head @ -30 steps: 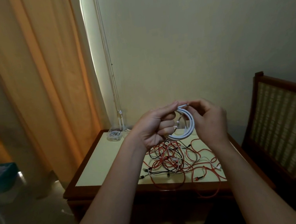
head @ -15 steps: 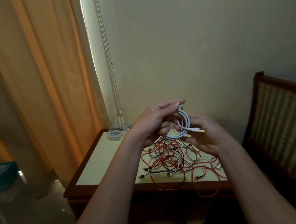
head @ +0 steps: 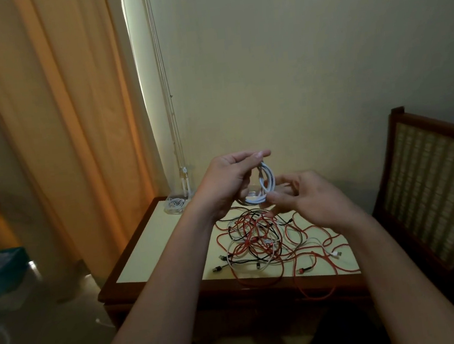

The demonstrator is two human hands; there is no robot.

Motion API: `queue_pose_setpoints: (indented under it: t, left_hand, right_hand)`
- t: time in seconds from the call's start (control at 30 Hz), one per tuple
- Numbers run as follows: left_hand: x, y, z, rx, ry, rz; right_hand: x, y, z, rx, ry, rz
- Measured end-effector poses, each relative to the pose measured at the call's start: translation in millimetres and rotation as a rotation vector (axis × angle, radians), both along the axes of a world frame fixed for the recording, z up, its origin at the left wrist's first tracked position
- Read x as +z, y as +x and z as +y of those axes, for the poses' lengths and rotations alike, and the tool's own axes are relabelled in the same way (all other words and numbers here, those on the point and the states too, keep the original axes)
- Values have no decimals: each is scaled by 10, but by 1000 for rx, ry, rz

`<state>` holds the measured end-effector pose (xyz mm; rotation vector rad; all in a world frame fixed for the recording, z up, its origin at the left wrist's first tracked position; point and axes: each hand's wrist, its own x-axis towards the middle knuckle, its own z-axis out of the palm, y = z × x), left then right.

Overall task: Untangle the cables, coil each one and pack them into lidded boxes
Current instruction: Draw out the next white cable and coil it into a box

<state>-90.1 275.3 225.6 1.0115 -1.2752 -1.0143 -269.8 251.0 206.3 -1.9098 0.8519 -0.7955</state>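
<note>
Leaving a tangle of red, black and white cables (head: 267, 243) sprawling by the near edge of the cream-topped wooden table (head: 156, 252). Gripping a coiled white cable (head: 267, 180) in the left hand (head: 227, 183) above the table, touching its lower rim with bent fingers (head: 277, 198) of the right hand (head: 310, 199), pinch unclear through blur. Beyond, showing a clear plastic box (head: 174, 204) at the far left corner.

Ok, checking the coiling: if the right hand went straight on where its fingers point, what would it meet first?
Probably the white cable coil gripped by the left hand. The right hand points leftward at its lower edge; motion blur hides whether they touch.
</note>
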Motion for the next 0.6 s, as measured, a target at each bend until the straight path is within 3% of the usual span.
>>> queue_pose_setpoints:
  t: [0.2,0.6]
  left_hand:
    - [15,89,-85,-14,124,88]
    - [-38,-100,-106,-13,65,243]
  right_hand:
    - [-9,-208,-115,-261,-417,56]
    - [-231,-199,-361,-540,-1059,150]
